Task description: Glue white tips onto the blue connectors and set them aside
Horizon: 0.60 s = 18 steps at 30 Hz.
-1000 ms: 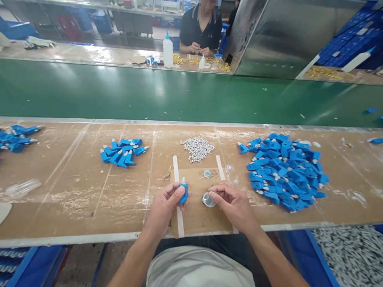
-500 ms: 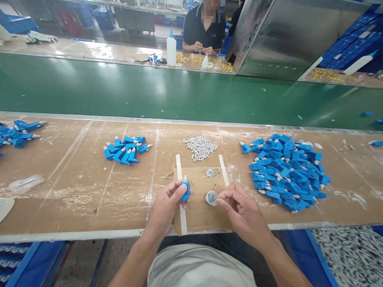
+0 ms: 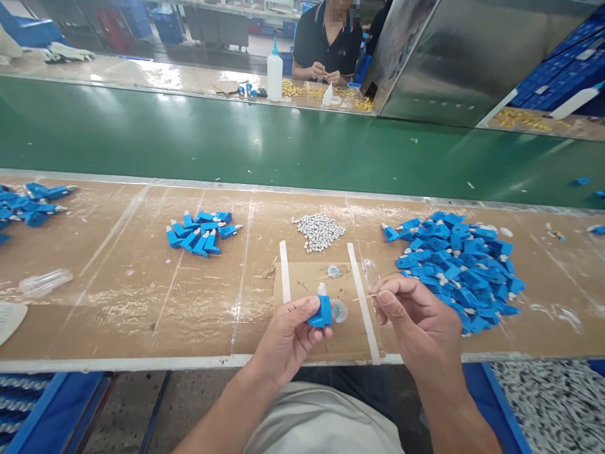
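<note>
A blue part [image 3: 321,313] with a white tip pointing up is pinched in my left hand [image 3: 292,334]. To its right, my right hand [image 3: 416,318] pinches a thin wooden stick [image 3: 365,297] that points left toward the part without touching it. Partly behind the blue part sits a small clear round dish [image 3: 339,311]. Farther back on the cardboard sheet [image 3: 312,347] lies a second small round piece [image 3: 333,271] with a thin stick beside it. A pile of small grey-white pieces [image 3: 319,231] rests beyond the sheet.
Blue parts lie in a large pile [image 3: 458,268] at the right and a smaller pile [image 3: 201,233] at the left. A green belt [image 3: 236,148] runs behind the table. Across it, a person [image 3: 328,47] works near a white bottle [image 3: 275,72].
My left hand has moved right with the blue part. My right hand has moved right and up, away from the dish, and the stick it holds now shows clearly.
</note>
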Each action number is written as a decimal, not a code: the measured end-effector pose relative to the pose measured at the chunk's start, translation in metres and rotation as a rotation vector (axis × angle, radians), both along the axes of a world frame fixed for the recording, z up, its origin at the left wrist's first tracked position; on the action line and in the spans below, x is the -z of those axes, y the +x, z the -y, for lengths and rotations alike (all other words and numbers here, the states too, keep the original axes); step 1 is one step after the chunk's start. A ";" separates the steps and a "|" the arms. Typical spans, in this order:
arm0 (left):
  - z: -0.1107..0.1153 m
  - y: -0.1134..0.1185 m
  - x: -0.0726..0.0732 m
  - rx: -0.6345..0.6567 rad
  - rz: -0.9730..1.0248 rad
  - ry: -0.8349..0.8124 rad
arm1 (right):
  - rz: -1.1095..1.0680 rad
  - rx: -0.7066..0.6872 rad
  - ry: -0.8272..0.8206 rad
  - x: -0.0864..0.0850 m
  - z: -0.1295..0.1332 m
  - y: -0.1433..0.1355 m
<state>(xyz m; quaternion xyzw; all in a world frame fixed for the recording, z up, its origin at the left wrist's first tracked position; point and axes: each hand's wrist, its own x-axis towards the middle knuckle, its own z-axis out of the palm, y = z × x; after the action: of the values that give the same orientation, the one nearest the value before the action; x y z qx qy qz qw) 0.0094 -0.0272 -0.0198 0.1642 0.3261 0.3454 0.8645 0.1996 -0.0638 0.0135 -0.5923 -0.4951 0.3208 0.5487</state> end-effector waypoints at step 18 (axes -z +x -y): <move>0.003 0.008 -0.003 0.033 0.117 -0.050 | 0.102 -0.068 0.109 -0.008 0.001 -0.027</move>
<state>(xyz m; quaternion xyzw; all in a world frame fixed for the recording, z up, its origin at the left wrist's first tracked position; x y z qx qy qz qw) 0.0170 -0.0299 -0.0167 0.1275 0.2806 0.3319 0.8916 0.1723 -0.0651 0.0216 -0.5600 -0.5589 0.2815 0.5429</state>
